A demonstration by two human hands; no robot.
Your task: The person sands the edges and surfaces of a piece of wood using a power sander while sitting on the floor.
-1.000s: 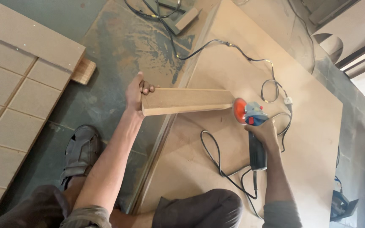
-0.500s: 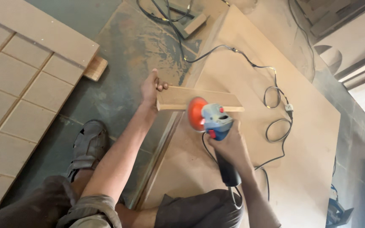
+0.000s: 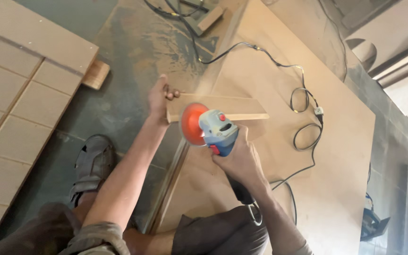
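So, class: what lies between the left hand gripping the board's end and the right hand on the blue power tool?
In the head view, the tool's orange sanding disc, against the narrow fibreboard piece.

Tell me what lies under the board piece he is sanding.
Below the board piece lies a large fibreboard sheet with a black cord. The sander's orange disc hides the piece's lower left edge.

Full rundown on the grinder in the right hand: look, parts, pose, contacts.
The grinder is a corded hand tool with a blue-grey head, a red button on top and a dark handle. Its orange disc faces left and looks blurred. The right hand grips the body behind the head. The disc sits against the near edge of the wooden strip, close to the end that the left hand holds. A black cord trails behind.
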